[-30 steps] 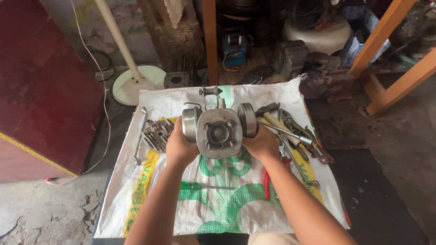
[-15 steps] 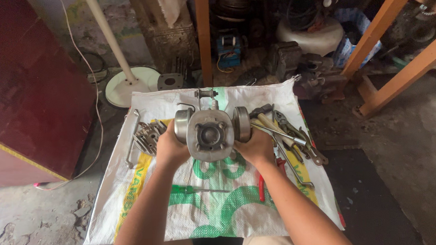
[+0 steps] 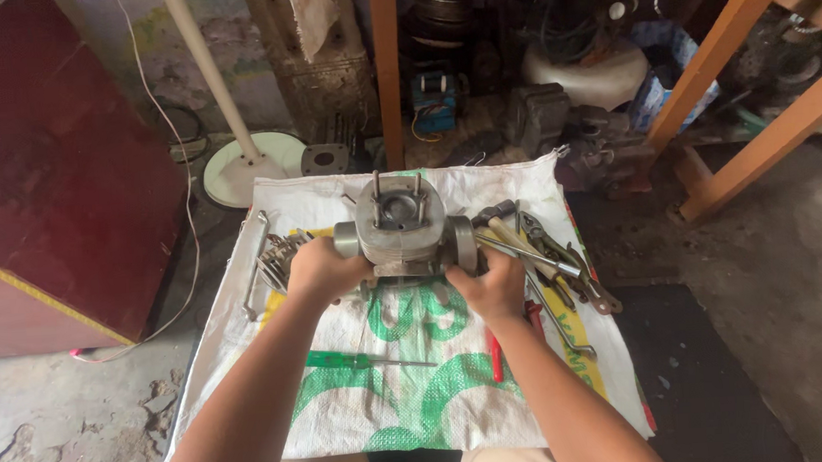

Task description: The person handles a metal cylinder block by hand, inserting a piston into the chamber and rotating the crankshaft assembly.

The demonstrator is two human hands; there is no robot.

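Grey metal engine block (image 3: 400, 227) at far middle of white woven sack (image 3: 346, 422), studs pointing up. My left hand (image 3: 324, 268) clamped on its left side, right hand (image 3: 491, 283) clamped on right. Green screwdriver (image 3: 366, 360) near me; pliers and wrenches (image 3: 548, 252) heaped just right

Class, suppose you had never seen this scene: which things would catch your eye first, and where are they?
First, the grey metal engine block, gripped on both sides by the left hand and right hand above a white woven sack printed in green. Next, the pile of pliers and wrenches to its right, and a green-handled screwdriver lying between the forearms.
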